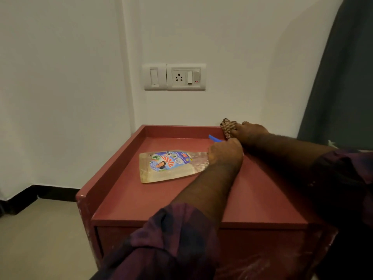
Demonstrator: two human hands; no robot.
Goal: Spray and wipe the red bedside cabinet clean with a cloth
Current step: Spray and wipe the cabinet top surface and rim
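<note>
The red bedside cabinet [141, 201] stands against the white wall, its top a shallow tray with raised rims. A clear spray bottle [171, 166] with a colourful label lies on its side on the top, and its blue trigger [214, 138] pokes out past my fingers. My left hand [226, 154] is closed around the bottle's neck. At the back right corner my right hand [250, 131] presses a brown striped cloth [227, 126] against the rim.
A switch and socket plate [175, 77] sits on the wall above the cabinet. A dark green curtain [343, 81] hangs at the right. Beige floor [40, 239] with black skirting lies to the left.
</note>
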